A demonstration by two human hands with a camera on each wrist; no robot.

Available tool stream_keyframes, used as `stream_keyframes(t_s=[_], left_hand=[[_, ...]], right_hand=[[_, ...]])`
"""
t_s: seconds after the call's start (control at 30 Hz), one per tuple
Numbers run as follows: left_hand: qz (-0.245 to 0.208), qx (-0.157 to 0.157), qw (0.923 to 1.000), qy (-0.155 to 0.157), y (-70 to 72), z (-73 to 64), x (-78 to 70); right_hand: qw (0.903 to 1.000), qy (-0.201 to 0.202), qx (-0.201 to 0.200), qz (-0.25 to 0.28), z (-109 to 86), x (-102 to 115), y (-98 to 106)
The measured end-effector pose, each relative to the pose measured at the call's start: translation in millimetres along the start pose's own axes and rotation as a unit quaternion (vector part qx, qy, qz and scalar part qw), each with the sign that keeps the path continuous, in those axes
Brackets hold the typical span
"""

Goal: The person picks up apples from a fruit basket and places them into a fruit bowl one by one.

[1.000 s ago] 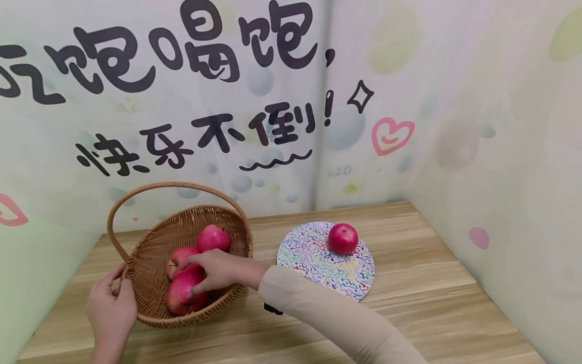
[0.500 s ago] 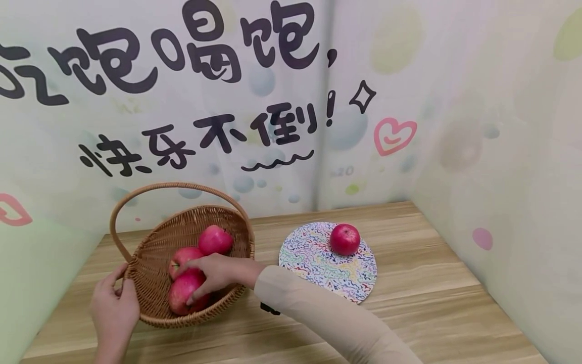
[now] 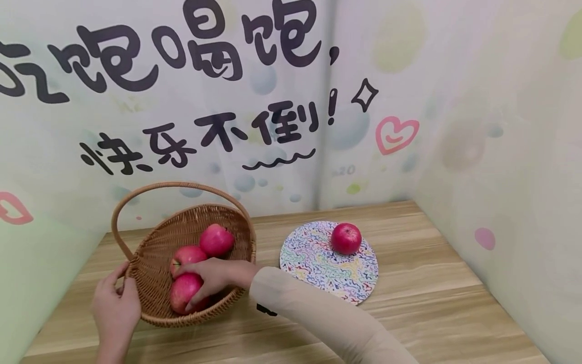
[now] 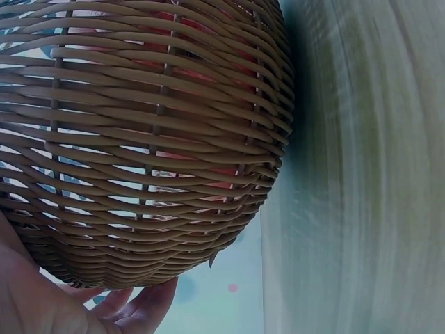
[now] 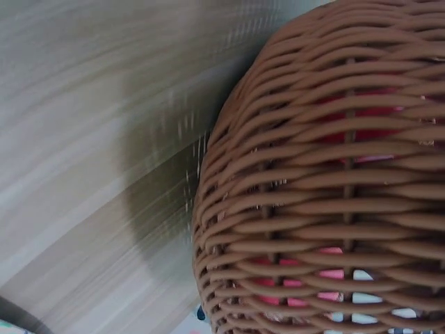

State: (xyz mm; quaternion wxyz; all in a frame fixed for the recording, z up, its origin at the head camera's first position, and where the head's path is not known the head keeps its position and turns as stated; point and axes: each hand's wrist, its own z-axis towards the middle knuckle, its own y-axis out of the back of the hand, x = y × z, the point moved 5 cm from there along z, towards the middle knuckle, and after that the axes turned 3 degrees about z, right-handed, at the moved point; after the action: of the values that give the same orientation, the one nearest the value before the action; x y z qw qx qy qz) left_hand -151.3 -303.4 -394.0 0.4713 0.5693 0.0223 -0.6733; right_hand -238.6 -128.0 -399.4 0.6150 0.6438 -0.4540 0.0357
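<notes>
Head view shows a brown basket [image 3: 153, 263] with a big round handle [image 3: 182, 186] on a wood table [image 3: 432, 288]. Three red apples are inside the basket. The front apple [image 3: 182, 292] sits low, near the front edge. The middle apple [image 3: 191, 254] is just behind it, and the back apple [image 3: 216, 240] is at the back on the right.

The right hand [image 3: 217, 277] reaches into the basket and pinches the front apple, with its thumb on the near side and its fingers over the top. I cannot tell if those fingers touch the middle apple too. The arm has a light sleeve [image 3: 318, 316].

The left hand [image 3: 115, 306] holds the left edge of the basket between its thumb and fingers. Left wrist view shows its fingertips by the woven side.

Right wrist view shows the basket from outside, with bits of red peeking through the gaps.

On the right of the basket is a round mat [image 3: 313, 260] with colorful squiggles. One more apple [image 3: 346, 238] sits near its back edge
</notes>
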Motion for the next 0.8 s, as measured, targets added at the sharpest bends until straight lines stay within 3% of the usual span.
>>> stream_keyframes(t_s=[0.43, 0.8], left_hand=[[0.009, -0.009, 0.9999, -0.007, 1.4, -0.5, -2.6], [0.006, -0.003, 1.0000, -0.005, 1.1, 0.4, -0.9]], right_hand=[[0.9993, 0.020, -0.021, 0.023, -0.9, 3.7, 2.0], [0.9985, 0.023, -0.009, 0.048, -4.2, 2.5, 4.4]])
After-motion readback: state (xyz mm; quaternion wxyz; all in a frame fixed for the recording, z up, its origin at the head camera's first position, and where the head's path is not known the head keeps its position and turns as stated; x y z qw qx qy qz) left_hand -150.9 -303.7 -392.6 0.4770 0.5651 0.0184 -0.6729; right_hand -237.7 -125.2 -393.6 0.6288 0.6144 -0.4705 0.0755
